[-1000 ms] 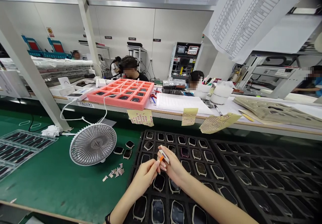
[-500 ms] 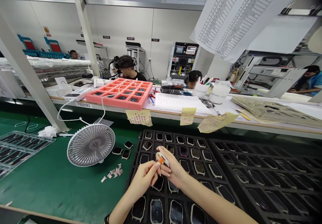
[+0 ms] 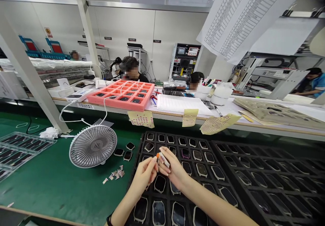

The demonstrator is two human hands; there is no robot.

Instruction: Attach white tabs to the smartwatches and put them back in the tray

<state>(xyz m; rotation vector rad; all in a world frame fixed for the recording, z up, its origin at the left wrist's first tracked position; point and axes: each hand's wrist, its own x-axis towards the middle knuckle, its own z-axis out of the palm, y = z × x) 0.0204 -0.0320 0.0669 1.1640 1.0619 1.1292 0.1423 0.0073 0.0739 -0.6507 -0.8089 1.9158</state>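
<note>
Though slim, a white strip in the right hand's grip

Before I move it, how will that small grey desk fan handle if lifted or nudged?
The desk fan is probably light for its size: its ribbed grille looks like thin plastic. It would likely tip easily, its big round head leaning back over a small base on the green mat. The white cable running toward it may tug.

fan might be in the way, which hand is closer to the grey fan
Left. The left hand is over the black tray, with the grey fan off to its left past the tray edge; the right hand, holding a small white piece, is farther, beyond the left hand.
</note>
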